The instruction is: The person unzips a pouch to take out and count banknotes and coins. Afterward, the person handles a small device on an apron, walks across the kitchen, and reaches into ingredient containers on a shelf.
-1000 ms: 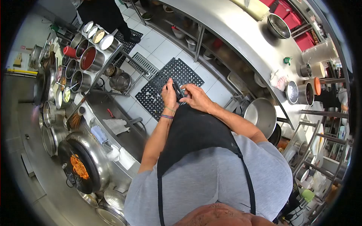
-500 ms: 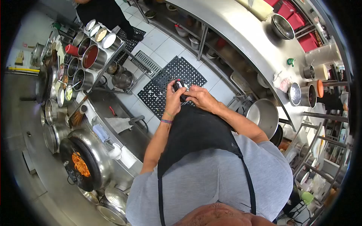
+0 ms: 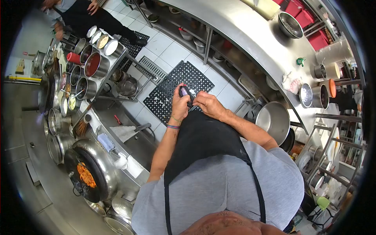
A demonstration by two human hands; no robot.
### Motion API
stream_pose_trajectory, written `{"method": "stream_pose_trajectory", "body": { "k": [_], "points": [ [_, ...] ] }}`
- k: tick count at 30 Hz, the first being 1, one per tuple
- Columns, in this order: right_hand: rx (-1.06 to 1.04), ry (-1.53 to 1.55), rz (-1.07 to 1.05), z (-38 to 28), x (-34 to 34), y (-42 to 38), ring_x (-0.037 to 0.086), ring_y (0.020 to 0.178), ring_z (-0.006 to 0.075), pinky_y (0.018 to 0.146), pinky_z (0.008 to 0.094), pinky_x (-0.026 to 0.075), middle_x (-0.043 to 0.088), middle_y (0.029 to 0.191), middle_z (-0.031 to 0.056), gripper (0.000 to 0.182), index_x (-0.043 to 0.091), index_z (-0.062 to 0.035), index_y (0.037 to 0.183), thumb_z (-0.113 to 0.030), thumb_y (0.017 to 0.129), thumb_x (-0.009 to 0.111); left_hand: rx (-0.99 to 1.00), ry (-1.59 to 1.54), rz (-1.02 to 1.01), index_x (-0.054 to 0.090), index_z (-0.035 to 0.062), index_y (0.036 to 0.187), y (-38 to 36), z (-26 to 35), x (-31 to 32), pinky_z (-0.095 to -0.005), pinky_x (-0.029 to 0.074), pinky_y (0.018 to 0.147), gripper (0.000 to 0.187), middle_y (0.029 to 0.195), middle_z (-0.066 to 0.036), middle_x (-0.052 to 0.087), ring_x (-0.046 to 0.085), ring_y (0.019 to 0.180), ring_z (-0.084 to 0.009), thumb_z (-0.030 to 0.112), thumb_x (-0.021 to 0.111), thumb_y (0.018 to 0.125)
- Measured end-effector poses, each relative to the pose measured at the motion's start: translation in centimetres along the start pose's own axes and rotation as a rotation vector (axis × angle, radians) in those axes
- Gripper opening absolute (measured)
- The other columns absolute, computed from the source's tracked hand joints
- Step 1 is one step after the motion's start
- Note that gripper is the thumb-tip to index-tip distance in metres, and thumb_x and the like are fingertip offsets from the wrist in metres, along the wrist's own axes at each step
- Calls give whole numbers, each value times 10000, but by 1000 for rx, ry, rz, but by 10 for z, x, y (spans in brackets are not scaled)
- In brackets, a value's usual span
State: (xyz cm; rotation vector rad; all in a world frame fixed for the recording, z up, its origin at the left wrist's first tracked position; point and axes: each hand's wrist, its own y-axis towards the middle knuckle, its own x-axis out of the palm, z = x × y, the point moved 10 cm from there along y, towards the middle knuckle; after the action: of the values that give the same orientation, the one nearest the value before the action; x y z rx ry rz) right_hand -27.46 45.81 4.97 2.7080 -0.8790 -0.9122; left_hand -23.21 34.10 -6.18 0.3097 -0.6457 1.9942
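Note:
My left hand is closed around a small dark device with a purplish, shiny face, held out in front of the black apron. My right hand is curled, its fingertips pinched at the near edge of the same device. Whatever lies between those fingertips is too small to make out. Beneath both hands, the black perforated mat lies on white floor tiles.
At left, a wok holds orange food, beside a brush and a rack of sauce pots. A large steel pot stands at right below the steel counter. Another person stands at upper left.
The device has turned so its purplish face shows more. My right hand has shifted slightly, with its fingers more curled. More of the other person has come into view.

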Motion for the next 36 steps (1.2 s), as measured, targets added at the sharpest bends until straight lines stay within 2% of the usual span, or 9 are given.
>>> {"method": "stream_pose_trajectory", "body": {
  "k": [8,9,16,18,22,27,30,34,36],
  "points": [
    [-83,-79,-62,-3,0,8,608,839,354,734,443,503,572,839,153,31,626,7,876,5,845,626,264,747,133,503,-15,1268,0,16,-1,-401,490,884,465,1056,-194,634,630,939,-310,92,550,818],
    [-65,-71,-68,-1,-1,11,608,837,357,737,445,502,571,835,155,32,625,9,881,4,849,622,174,752,143,530,-29,1238,-2,13,-1,-421,482,877,395,1056,-239,639,633,952,-356,197,501,916],
    [133,46,-59,71,-18,19,589,795,286,724,385,493,551,796,123,80,616,18,888,-58,892,640,306,939,-188,595,-64,1196,-16,17,44,-440,465,924,453,1142,-274,645,612,1079,-431,261,306,1069],
    [362,303,-209,102,-1,4,589,874,153,759,319,488,600,927,46,120,627,-3,883,-102,949,640,321,946,-246,602,-63,1221,-15,23,48,-420,471,937,427,1179,-277,643,619,1099,-422,246,352,1066],
    [632,1282,-57,110,19,-23,566,985,140,854,326,485,575,1159,49,388,580,-69,1196,-414,1021,551,368,982,-448,560,-33,1237,-31,42,92,-490,485,879,318,1119,-296,647,622,1040,-471,178,432,1037],
    [1031,1448,-111,102,73,-73,444,1308,490,1042,685,347,542,1390,193,914,474,-121,1412,-830,838,434,254,1231,-681,501,-41,1167,-18,20,125,-499,487,806,210,1044,-310,636,619,1016,-477,46,444,985],
    [757,2013,-253,59,66,-63,417,1309,564,1010,773,310,493,1437,253,1023,457,-105,1439,-886,781,417,277,1188,-679,496,-43,1108,-2,13,140,-487,470,839,195,1080,-297,595,590,1035,-468,-7,467,918],
    [666,2114,-115,101,61,-88,522,1236,509,930,709,443,523,1378,295,795,482,-55,1412,-662,904,553,699,1239,-547,514,-41,1125,4,9,162,-501,354,1063,218,1312,-295,415,415,1250,-454,5,500,912],
    [898,1727,-54,166,84,-135,653,1036,405,779,553,568,519,1371,273,613,424,-56,1460,-293,937,642,691,1197,-473,518,-47,1176,8,6,161,-517,315,1098,265,1338,-315,386,374,1288,-460,38,513,925]
  ]
}}
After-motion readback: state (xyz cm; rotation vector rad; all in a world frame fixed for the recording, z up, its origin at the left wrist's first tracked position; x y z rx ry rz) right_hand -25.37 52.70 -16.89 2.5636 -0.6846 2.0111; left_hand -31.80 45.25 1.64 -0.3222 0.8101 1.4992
